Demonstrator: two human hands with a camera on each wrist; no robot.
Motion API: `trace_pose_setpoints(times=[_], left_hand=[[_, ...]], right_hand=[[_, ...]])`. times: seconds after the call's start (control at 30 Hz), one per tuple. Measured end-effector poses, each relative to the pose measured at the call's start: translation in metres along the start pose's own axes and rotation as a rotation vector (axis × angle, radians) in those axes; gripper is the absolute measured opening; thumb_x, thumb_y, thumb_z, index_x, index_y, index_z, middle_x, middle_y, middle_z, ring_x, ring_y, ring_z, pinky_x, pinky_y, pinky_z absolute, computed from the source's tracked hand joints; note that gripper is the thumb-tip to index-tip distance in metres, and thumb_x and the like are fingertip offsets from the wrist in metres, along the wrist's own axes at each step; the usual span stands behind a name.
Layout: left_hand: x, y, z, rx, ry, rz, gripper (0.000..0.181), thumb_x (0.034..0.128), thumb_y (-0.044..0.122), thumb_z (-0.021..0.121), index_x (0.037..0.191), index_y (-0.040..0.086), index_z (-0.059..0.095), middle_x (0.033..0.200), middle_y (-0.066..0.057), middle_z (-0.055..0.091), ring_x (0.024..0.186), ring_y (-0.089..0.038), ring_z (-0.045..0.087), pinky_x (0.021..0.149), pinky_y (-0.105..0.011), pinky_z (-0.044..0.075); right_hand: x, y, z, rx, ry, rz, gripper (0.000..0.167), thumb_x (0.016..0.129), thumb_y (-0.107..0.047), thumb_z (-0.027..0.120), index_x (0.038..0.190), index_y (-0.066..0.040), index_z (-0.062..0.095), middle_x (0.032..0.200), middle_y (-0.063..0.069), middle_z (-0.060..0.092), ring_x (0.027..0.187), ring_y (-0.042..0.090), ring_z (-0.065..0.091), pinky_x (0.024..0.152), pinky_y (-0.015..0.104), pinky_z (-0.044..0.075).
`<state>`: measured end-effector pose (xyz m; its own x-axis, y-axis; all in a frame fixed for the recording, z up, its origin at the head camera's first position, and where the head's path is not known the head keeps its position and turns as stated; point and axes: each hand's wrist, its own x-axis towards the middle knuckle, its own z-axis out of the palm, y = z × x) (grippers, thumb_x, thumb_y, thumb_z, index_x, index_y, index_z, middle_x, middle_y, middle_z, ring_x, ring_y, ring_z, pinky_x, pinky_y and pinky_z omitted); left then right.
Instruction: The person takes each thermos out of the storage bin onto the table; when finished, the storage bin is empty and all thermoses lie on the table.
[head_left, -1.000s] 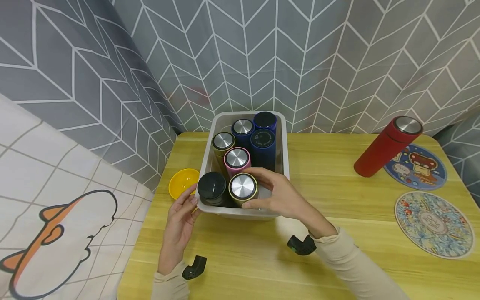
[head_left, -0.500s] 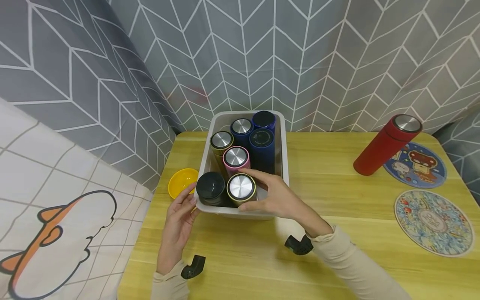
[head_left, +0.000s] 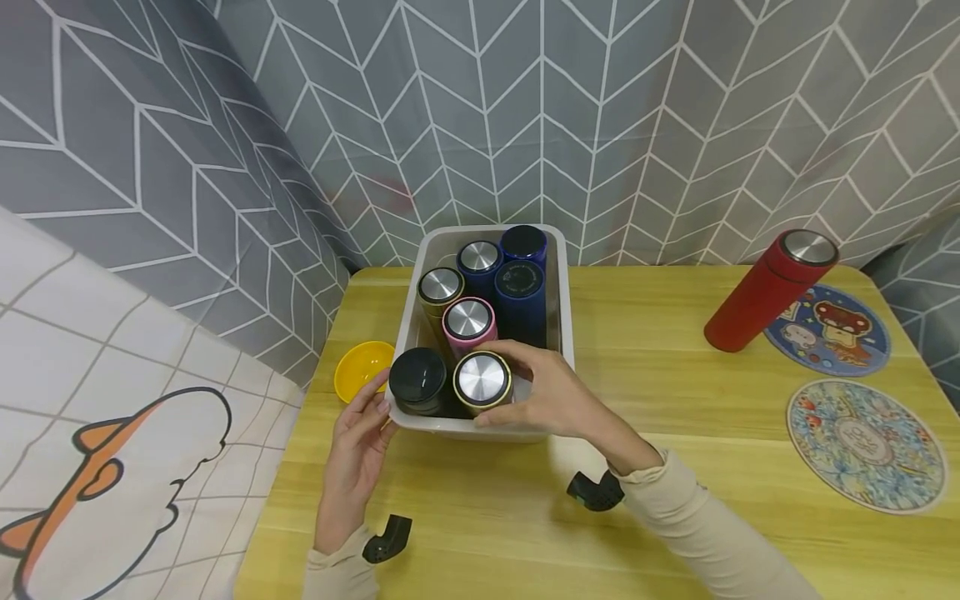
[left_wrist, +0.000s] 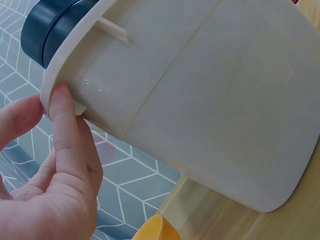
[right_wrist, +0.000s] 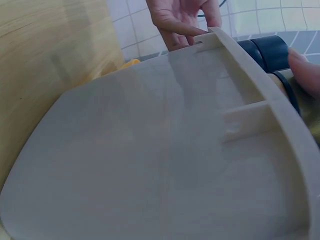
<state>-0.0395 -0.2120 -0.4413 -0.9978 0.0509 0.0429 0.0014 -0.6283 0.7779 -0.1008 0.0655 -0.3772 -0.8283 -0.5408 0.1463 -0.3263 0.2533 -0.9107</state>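
Observation:
A pale plastic bin [head_left: 567,333] holds several upright bottles. My left hand [head_left: 358,450] pinches the bin's near-left rim; in the left wrist view the fingers and thumb of that hand [left_wrist: 65,170] lie on either side of the rim. My right hand [head_left: 551,392] grips a gold-edged bottle with a silver lid [head_left: 482,379] at the bin's near side, thumb in front and fingers behind. Beside it stands a black-lidded bottle [head_left: 417,375], also visible in the right wrist view as a dark lid [right_wrist: 272,52]. Behind are a pink bottle [head_left: 468,319] and a dark blue one [head_left: 521,300].
A red bottle [head_left: 765,296] stands at the right of the wooden table [head_left: 645,333], by a blue round mat [head_left: 832,329] and a patterned round mat [head_left: 867,446]. A yellow bowl [head_left: 363,371] sits left of the bin. Patterned curtain hangs behind.
The head view has shifted slightly. Both hands keep their holds on the rim and the gold-edged bottle, with barely any movement.

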Motion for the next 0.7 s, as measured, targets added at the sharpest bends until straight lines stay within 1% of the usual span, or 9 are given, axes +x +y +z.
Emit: trace_pose_setpoints(times=[0.13,0.23,0.37,0.5,0.7], left_hand=[[-0.001,0.000,0.000,0.005,0.023,0.000,0.042,0.1022,-0.008,0.037,0.133,0.009,0.060,0.114,0.000,0.071,0.098,-0.011,0.071,0.090,-0.023,0.062],[-0.002,0.000,0.000,0.005,0.033,0.001,0.041,0.1023,-0.007,0.038,0.134,0.008,0.060,0.116,0.000,0.070,0.098,-0.011,0.071,0.091,-0.023,0.062],[-0.002,0.000,0.000,-0.021,0.020,0.004,0.042,0.1024,-0.008,0.037,0.135,0.006,0.059,0.116,-0.001,0.070,0.099,-0.011,0.071,0.091,-0.023,0.062],[-0.002,-0.001,0.000,-0.047,-0.003,0.012,0.044,0.1024,-0.009,0.034,0.136,0.005,0.058,0.116,-0.002,0.071,0.100,-0.012,0.071,0.091,-0.023,0.061],[-0.002,-0.001,0.001,-0.043,-0.011,0.017,0.045,0.1023,-0.010,0.033,0.135,0.006,0.059,0.116,-0.002,0.072,0.101,-0.012,0.071,0.090,-0.023,0.062]], right_hand=[[0.000,-0.001,-0.001,-0.029,0.007,0.003,0.077,0.063,-0.025,0.096,0.132,-0.016,0.063,0.128,0.000,0.068,0.121,0.018,0.064,0.109,0.040,0.054],[0.000,-0.002,-0.002,-0.043,0.005,0.009,0.076,0.063,-0.026,0.096,0.131,-0.018,0.063,0.126,-0.002,0.069,0.119,0.016,0.064,0.108,0.038,0.055],[0.001,-0.001,-0.005,-0.060,0.015,0.009,0.074,0.062,-0.025,0.097,0.128,-0.019,0.065,0.123,-0.003,0.070,0.117,0.014,0.065,0.107,0.036,0.056],[0.001,0.000,-0.009,-0.063,0.017,-0.004,0.074,0.062,-0.025,0.097,0.128,-0.017,0.065,0.122,-0.001,0.071,0.115,0.015,0.066,0.105,0.035,0.057],[0.000,-0.001,-0.013,-0.023,0.013,0.003,0.073,0.062,-0.023,0.097,0.128,-0.018,0.065,0.122,-0.003,0.071,0.112,0.012,0.067,0.102,0.025,0.057]])
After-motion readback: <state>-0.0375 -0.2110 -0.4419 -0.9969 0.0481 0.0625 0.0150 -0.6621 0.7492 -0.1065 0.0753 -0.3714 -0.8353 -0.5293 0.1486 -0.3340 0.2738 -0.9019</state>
